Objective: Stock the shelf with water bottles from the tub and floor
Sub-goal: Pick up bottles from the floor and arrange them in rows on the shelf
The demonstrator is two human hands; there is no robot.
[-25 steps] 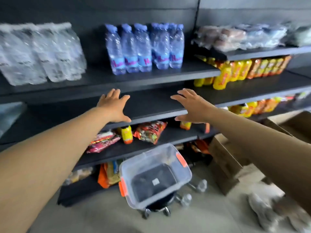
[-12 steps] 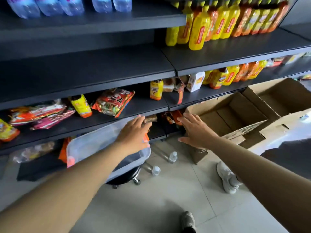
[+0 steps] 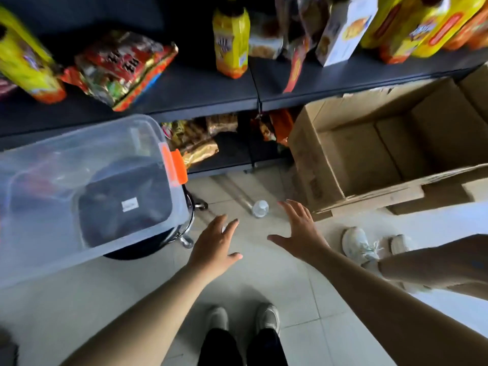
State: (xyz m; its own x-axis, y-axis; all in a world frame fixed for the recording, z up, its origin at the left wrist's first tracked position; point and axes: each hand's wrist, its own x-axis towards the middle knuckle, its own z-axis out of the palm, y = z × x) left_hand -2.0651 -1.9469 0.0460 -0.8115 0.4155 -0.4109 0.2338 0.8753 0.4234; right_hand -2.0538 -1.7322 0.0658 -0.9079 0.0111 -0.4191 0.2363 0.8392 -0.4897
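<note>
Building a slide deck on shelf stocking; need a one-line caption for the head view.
Both open hands, left hand and right hand, reach down toward a water bottle on the floor.

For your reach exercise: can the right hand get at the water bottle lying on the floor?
Probably yes: the right hand is open just short of the water bottle, with bare floor between them.

- Tub (image 3: 79, 165): clear, smooth plastic with orange clips.
- Water bottle (image 3: 260, 208) right of the tub: clear plastic.
- Box (image 3: 351, 159): matt brown cardboard.
- Floor (image 3: 264, 273): smooth pale tile.
</note>
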